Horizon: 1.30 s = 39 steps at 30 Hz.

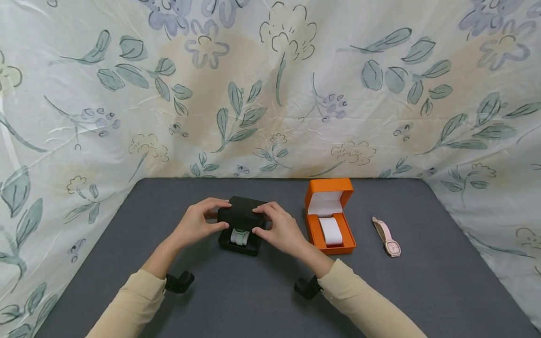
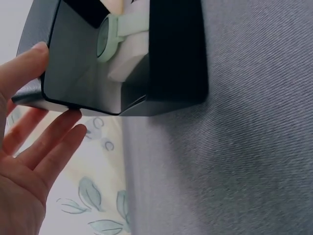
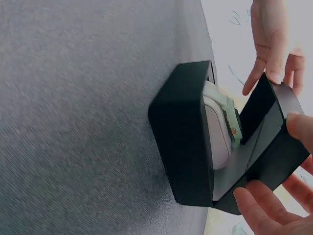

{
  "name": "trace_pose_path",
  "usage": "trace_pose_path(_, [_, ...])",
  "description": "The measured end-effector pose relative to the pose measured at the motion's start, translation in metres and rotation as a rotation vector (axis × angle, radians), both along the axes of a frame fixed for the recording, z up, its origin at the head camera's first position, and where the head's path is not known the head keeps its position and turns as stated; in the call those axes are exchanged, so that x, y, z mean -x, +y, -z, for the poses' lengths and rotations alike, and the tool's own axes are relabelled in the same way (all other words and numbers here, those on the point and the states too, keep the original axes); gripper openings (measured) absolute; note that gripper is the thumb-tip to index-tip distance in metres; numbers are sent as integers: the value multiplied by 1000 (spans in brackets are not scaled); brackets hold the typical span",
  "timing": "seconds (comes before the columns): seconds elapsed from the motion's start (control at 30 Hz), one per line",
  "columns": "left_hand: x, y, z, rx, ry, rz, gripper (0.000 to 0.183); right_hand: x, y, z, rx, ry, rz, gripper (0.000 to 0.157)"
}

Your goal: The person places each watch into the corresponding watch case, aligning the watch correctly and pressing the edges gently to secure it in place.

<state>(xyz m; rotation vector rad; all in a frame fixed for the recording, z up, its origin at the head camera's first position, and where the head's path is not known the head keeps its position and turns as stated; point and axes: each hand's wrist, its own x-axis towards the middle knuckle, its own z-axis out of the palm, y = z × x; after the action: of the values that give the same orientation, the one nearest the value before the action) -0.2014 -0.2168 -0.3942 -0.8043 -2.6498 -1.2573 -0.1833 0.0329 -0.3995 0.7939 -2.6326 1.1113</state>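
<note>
A black watch box (image 1: 237,249) stands on the grey table with its lid (image 1: 241,213) partly raised. Inside, a watch with a pale green strap (image 2: 133,23) is wrapped round a light cushion (image 3: 217,132). My left hand (image 1: 195,219) grips the left side of the lid, thumb at the front edge and fingers behind. On the lid's right side, my right hand (image 1: 281,227) holds it the same way, thumb on the front edge. In the right wrist view the lid leans at an angle over the watch, and both hands touch it.
Right of the black box, an orange watch box (image 1: 310,234) stands with its lid up and a white cushion (image 1: 331,231) inside. Farther right lies a pink watch (image 1: 392,248) on the table (image 1: 236,300). A floral cloth (image 1: 236,136) hangs behind the table.
</note>
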Motion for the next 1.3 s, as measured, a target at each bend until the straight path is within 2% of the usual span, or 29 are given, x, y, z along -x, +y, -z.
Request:
trace_pose_path(0.27, [-9,2,10,0,37,-61,46,-8,-3,8,-33,75,22,40])
trace_pose_path(0.67, [-16,5,20,34,76,-69,48,-14,-7,17,-60,121,17,37])
trace_pose_path(0.9, [-22,5,24,90,173,-53,48,-16,-9,22,-95,143,-11,38])
trace_pose_path(1.07, [-25,3,29,129,246,-52,47,-18,-9,24,-148,195,-33,37])
trace_pose_path(1.3, [-26,2,30,175,266,-62,45,-19,-7,23,-229,206,-29,35])
